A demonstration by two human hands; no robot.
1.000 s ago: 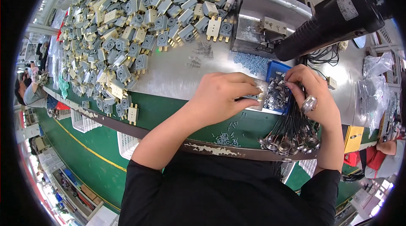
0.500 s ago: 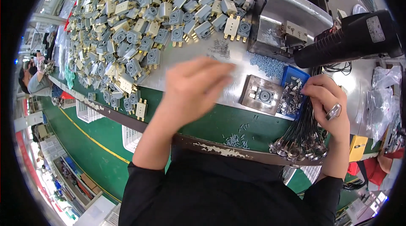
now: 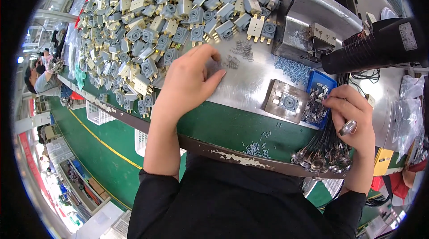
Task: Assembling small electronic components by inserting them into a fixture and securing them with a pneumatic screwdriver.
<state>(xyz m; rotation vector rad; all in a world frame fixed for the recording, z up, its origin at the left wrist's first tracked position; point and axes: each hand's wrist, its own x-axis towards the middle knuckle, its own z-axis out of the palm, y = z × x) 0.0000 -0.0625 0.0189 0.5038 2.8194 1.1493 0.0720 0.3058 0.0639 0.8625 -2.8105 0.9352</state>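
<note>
My left hand (image 3: 190, 80) is over the metal worktop, thumb apart from its curled fingers, with nothing seen in it. Just beyond its fingertips lie small coil springs (image 3: 243, 50). My right hand (image 3: 353, 114) has a round silver-rimmed piece (image 3: 347, 127) held against its fingers. Its fingertips are pressed together at the right rim of a blue tray (image 3: 330, 80) of small metal parts; whether they pinch one is too small to tell. Left of the tray, a metal fixture block (image 3: 273, 105) holds a grey square housing (image 3: 289, 102) with a round centre.
A large heap of grey and cream housings (image 3: 178, 11) covers the back left. Small bluish screws (image 3: 292, 70) lie behind the fixture, more screws (image 3: 257, 149) near the front edge. Black cables with round silver ends (image 3: 317, 164), a black power tool (image 3: 375, 44) and a metal machine (image 3: 304, 20) are at right.
My left hand has moved left, slowed, and spread its thumb from its fingers. My right hand stays at the tray. The whole view has shifted slightly.
</note>
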